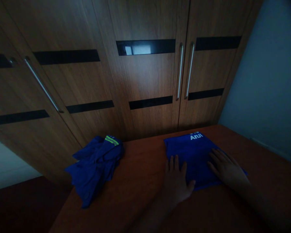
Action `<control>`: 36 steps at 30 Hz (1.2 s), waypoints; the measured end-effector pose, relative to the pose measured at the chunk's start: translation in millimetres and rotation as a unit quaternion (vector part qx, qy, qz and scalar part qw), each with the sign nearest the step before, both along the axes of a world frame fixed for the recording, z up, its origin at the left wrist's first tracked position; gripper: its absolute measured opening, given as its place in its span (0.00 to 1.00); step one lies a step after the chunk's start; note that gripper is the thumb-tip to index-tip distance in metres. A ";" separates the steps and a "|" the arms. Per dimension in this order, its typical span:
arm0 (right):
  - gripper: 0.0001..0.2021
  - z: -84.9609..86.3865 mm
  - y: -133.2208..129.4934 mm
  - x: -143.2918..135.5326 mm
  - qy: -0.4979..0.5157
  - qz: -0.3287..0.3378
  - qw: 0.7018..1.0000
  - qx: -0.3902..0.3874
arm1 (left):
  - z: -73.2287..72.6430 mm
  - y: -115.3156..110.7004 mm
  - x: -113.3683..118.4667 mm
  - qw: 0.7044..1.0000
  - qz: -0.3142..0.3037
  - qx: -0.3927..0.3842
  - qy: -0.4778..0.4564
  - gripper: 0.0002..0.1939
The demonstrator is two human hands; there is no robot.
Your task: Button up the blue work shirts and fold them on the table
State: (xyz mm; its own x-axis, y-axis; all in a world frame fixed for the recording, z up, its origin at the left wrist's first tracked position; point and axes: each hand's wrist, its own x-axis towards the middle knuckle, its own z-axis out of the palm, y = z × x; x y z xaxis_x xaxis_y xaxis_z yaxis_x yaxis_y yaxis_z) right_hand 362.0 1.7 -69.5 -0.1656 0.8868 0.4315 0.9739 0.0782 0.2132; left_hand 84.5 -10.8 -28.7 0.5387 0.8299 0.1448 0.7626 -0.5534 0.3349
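Observation:
A blue garment (194,153) lies folded into a flat rectangle on the wooden table, with white lettering at its far edge. Over its near left edge rests my left hand (177,181), fingers spread. My right hand (226,166) lies on the right side of the same garment, its fingers stretched out and the palm down. Neither hand grips the cloth. Farther left, a crumpled blue garment (97,165) with a yellow-green reflective strip sits in a loose heap, apart from both hands.
The reddish-brown table (140,174) backs onto a wooden wardrobe (147,77) with metal handles and dark inset strips. A pale wall (269,87) stands on the right. The table's left edge drops off beside the crumpled garment. The room is dim.

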 end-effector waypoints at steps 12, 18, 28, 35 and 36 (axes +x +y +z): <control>0.26 -2.0 9.4 -25.2 0.044 -0.129 0.991 0.012 | 1.1 49.7 52.7 0.999 0.022 0.011 0.046 0.40; 0.25 -6.5 23.3 -9.8 0.044 -0.122 0.992 0.002 | 0.5 53.5 65.9 0.998 0.047 0.013 0.039 0.38; 0.28 -16.2 30.2 -5.8 0.064 -0.139 0.988 -0.014 | 13.1 6.9 -15.1 0.998 0.012 0.007 0.053 0.37; 0.23 4.8 24.4 -29.0 0.039 -0.088 0.995 -0.005 | 64.8 8.9 -159.9 0.946 0.264 0.113 0.153 0.31; 0.23 9.2 22.2 -37.9 0.040 -0.065 0.997 -0.001 | 72.2 11.7 -182.6 0.929 0.305 0.133 0.163 0.32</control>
